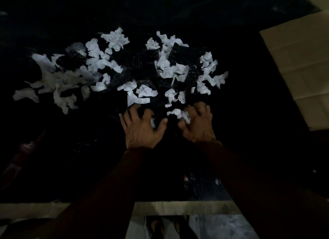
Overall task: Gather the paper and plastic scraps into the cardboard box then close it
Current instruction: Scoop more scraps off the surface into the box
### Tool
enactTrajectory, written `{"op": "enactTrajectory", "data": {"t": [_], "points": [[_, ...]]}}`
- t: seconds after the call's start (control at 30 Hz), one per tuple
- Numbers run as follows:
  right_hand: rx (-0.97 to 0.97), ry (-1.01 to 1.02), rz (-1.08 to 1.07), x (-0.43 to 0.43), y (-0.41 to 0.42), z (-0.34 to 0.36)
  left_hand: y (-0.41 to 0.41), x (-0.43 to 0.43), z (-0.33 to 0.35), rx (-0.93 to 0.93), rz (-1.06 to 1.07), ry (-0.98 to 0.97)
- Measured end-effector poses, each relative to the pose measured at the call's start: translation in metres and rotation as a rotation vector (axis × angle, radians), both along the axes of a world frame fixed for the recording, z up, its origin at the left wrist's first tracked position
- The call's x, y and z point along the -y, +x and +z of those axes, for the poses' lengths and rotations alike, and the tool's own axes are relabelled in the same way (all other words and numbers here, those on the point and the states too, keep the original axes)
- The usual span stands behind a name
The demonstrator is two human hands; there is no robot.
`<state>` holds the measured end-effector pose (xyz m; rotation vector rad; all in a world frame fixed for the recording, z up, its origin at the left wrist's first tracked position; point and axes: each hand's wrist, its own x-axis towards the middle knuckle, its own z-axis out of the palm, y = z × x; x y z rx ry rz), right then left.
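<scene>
Several crumpled white paper scraps [115, 39] and dark bubble-wrap plastic pieces [146, 66] lie spread over a black surface. At the near edge of the pile my left hand [140, 128] rests palm down, its fingers curled over a small white scrap and dark plastic. Close beside it, my right hand [197, 123] closes its fingers on a crumpled paper scrap [181, 114]. The cardboard box [299, 66] stands at the right edge, only its pale flaps showing; its inside is hidden.
The black surface [249, 114] ends at a pale front edge [178, 207] near my body. Below that edge the floor and my feet [165, 226] are visible. A dim reddish object [23, 153] lies at the left. The scene is very dark.
</scene>
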<state>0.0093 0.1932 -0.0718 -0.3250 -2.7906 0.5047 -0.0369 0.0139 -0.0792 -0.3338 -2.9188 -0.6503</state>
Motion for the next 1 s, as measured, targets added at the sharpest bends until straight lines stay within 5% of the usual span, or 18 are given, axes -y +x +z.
{"op": "enactTrajectory", "data": {"t": [0.33,0.63,0.8,1.0], "points": [[-0.069,-0.198,0.046,-0.004,-0.001,-0.01,-0.006,0.003,0.001,-0.009,-0.119,0.18],[-0.052,-0.052,0.108,0.005,0.019,0.005,-0.002,0.009,0.007,-0.026,-0.147,0.183],[-0.032,-0.223,-0.013,0.01,0.029,0.02,0.004,0.015,0.03,0.117,-0.228,0.203],[-0.054,-0.213,-0.036,0.002,0.022,0.091,-0.019,0.01,0.099,0.005,-0.347,0.197]]}}
